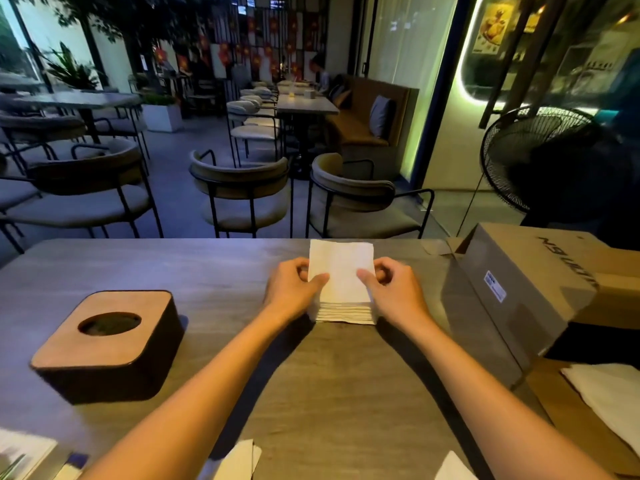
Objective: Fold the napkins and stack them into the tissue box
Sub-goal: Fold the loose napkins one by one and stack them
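Note:
A white napkin (341, 268) lies on top of a stack of folded napkins (344, 311) in the middle of the wooden table (207, 271). My left hand (294, 289) pinches the napkin's left edge with thumb on top. My right hand (391, 289) pinches its right edge the same way. The far part of the napkin reaches past the stack towards the table's back edge. A brown wooden tissue box (107, 344) with an oval slot on top stands at the left, apart from both hands.
A cardboard box (519, 289) lies at the right, with loose white napkins (609, 393) in front of it. More white napkins (239, 460) show at the bottom edge. Chairs (242, 188) stand beyond the table, a floor fan (540, 157) at the right.

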`<state>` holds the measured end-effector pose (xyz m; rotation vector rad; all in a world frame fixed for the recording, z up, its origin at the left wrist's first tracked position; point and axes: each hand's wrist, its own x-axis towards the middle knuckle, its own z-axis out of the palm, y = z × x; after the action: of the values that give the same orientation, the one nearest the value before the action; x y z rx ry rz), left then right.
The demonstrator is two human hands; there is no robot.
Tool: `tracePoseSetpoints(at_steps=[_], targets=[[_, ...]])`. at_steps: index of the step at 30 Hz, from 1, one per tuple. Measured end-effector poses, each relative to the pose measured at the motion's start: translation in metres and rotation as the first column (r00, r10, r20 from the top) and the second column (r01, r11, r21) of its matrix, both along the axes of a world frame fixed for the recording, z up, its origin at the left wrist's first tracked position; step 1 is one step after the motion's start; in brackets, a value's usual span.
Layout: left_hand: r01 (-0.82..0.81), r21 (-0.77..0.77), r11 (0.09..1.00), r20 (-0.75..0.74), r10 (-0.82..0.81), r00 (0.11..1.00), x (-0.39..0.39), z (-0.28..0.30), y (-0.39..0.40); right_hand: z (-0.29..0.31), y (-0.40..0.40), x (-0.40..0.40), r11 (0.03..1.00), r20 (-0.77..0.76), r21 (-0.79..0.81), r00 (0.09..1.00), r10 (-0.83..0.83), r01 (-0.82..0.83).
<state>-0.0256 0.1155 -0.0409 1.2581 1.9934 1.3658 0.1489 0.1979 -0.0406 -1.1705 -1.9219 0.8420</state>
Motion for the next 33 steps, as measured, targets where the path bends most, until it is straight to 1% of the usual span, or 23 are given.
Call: tracePoseSetpoints(at_steps=[3,5,7,10,13,16,19,21,23,25,27,29,31,33], targets=[[-0.022,-0.046,0.999,-0.127,0.016,0.992,-0.002,-0.01,0.012,-0.016,0.012,-0.002,0.998,0.12,0.02,0.991,-0.063,0.061],[-0.017,-0.052,0.999,-0.187,0.007,0.982,-0.001,-0.016,0.014,-0.018,0.012,-0.001,0.996,0.166,0.058,0.983,-0.083,0.074],[-0.008,-0.033,0.999,-0.191,0.002,0.982,-0.001,-0.018,0.012,-0.019,0.009,0.0,0.994,0.176,0.084,0.98,-0.09,0.076],[-0.009,-0.001,1.0,-0.15,0.008,0.989,0.0,-0.011,0.001,-0.014,0.001,0.002,0.992,0.183,0.096,0.978,-0.103,0.087],[-0.007,0.006,1.0,-0.145,0.007,0.989,-0.001,-0.001,-0.024,-0.002,-0.019,0.005,0.982,0.184,0.178,0.978,-0.103,0.07],[0.065,-0.082,0.995,-0.197,-0.08,0.977,-0.005,0.009,-0.065,0.008,-0.056,0.004,0.974,0.22,0.223,0.975,-0.026,-0.024],[0.17,-0.246,0.954,-0.233,-0.229,0.945,-0.009,0.014,-0.114,0.012,-0.102,0.001,0.957,0.304,0.247,0.95,0.075,-0.154],[0.22,-0.385,0.896,-0.251,-0.331,0.91,-0.014,0.016,-0.145,0.013,-0.134,-0.001,0.932,0.348,0.227,0.918,0.193,-0.282],[0.284,-0.514,0.81,-0.22,-0.444,0.869,-0.018,0.018,-0.174,0.014,-0.164,-0.003,0.898,0.398,0.174,0.863,0.311,-0.404],[0.327,-0.596,0.733,-0.186,-0.523,0.832,-0.02,0.02,-0.197,0.012,-0.189,-0.006,0.86,0.459,0.138,0.801,0.384,-0.491],[0.316,-0.634,0.706,-0.241,-0.568,0.787,-0.021,0.02,-0.215,0.009,-0.209,-0.009,0.837,0.499,0.099,0.755,0.426,-0.538],[0.299,-0.63,0.716,-0.285,-0.572,0.769,-0.022,0.02,-0.227,0.005,-0.223,-0.011,0.827,0.504,0.065,0.734,0.455,-0.558],[0.314,-0.578,0.753,-0.288,-0.548,0.785,-0.021,0.019,-0.235,0.002,-0.233,-0.01,0.831,0.489,0.038,0.736,0.468,-0.554],[0.314,-0.464,0.828,-0.324,-0.489,0.81,-0.021,0.022,-0.241,0.001,-0.238,-0.006,0.839,0.431,0.002,0.758,0.49,-0.544]])
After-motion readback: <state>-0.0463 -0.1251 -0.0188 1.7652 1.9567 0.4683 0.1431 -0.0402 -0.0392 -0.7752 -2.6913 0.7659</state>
